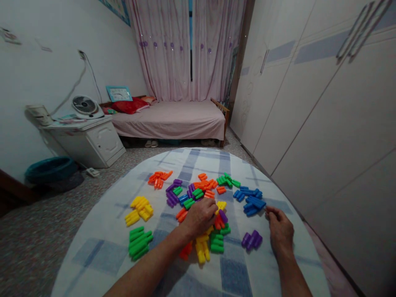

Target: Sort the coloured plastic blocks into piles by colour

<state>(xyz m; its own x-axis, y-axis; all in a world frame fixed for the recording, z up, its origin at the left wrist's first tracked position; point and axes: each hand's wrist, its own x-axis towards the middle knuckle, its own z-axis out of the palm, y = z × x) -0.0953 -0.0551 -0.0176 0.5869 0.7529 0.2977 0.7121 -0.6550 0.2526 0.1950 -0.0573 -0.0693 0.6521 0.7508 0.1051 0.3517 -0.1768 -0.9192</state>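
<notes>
My left hand (200, 216) reaches over the mixed pile in the middle, its fingers curled down among the plastic building pieces; what they grip is hidden. Close by lie yellow pieces (202, 249), green pieces (217, 241) and orange pieces (206, 184). On the right, my right hand (281, 229) has its fingers bent together at the edge of the blue pieces (254, 205); I cannot make out what is in the pinch. A small purple group (252, 240) sits left of that hand. All the pieces look like short ribbed tubes joined side by side.
Separate groups lie around the pile: yellow (140, 209), green (140, 242) and orange (159, 179) on the left, green (228, 180) at the back. A checked cloth covers the round table (108, 225). Beyond stand a bed (179, 119), a cabinet (103, 140) and a wardrobe (334, 123).
</notes>
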